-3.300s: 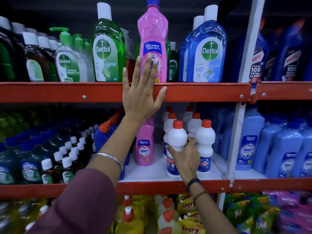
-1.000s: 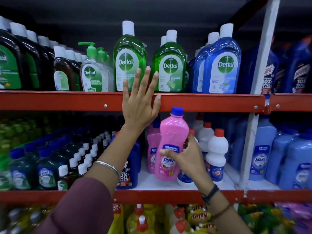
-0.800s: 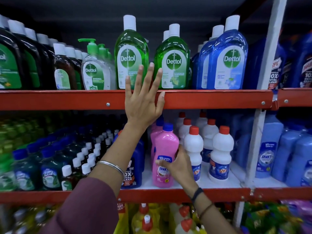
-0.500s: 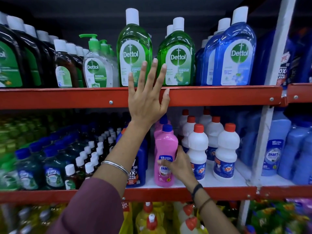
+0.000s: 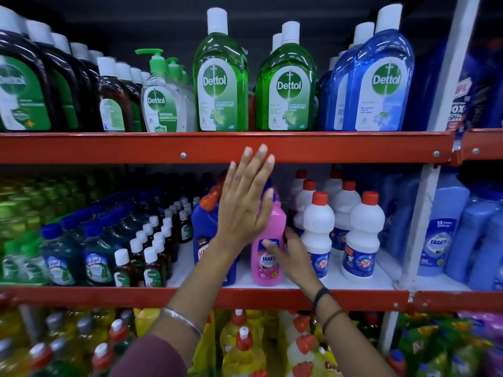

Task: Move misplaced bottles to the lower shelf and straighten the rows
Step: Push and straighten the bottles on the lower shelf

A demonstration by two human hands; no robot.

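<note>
Two hands work at the lower shelf. The pink bottle stands upright at the shelf's near edge, between the dark blue bottle on its left and the white bottles on its right. The right hand reaches in from below, its grip closed around the bottle's right side, thumb across the label and fingers behind, out of sight. The left hand is spread flat and released, palm toward the shelves, fingertips overlapping the red edge of the upper shelf; whether it touches the bottle or the edge cannot be told. It hides the pink bottle's cap and part of the dark blue bottle.

Open white shelf floor shows left of the dark blue bottle and in front of the white bottles, with narrow gaps on either side of the pink bottle. On the upper shelf, two green Dettol bottles stand at the front edge with a gap between them, blue ones to the right. A grey upright post bounds the bay on the right. The far rows on the lower shelf are dark and hard to make out; the bottom shelf goods are blurred and cut off by the frame.
</note>
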